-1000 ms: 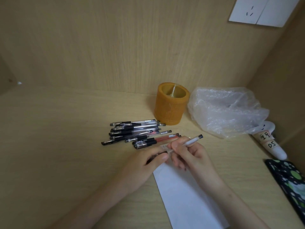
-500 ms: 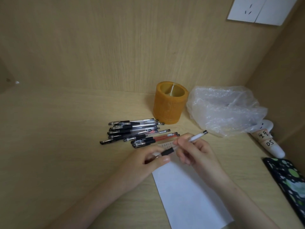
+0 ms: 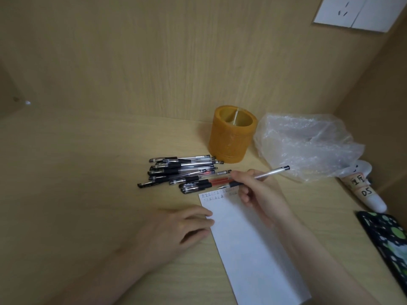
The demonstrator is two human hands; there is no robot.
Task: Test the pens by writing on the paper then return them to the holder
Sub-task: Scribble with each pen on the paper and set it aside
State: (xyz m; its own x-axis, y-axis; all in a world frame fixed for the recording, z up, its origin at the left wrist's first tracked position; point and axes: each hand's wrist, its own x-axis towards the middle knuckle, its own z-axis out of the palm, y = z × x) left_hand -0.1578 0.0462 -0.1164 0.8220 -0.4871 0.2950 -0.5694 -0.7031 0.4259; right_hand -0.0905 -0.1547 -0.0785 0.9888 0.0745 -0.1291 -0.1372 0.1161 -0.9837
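Right hand (image 3: 259,192) pinches pen (image 3: 272,172), tip just past its fingers at paper (image 3: 248,249) top edge. Left hand (image 3: 182,227), fingers relaxed and flat, rests on sheet's left edge. Press down there so the sheet can't slide, make short light strokes on blank space. Holder (image 3: 231,137) beyond right hand, pen pile (image 3: 182,172) left of it.

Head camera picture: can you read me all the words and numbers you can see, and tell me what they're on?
"05": handwritten on a tan label on the white tube at the right edge.
The label just above it: handwritten characters, too unclear to read.
Top of the paper: two short rows of handwritten marks, too small to read.
Barrels of the loose pens: tiny print, too blurred to read.
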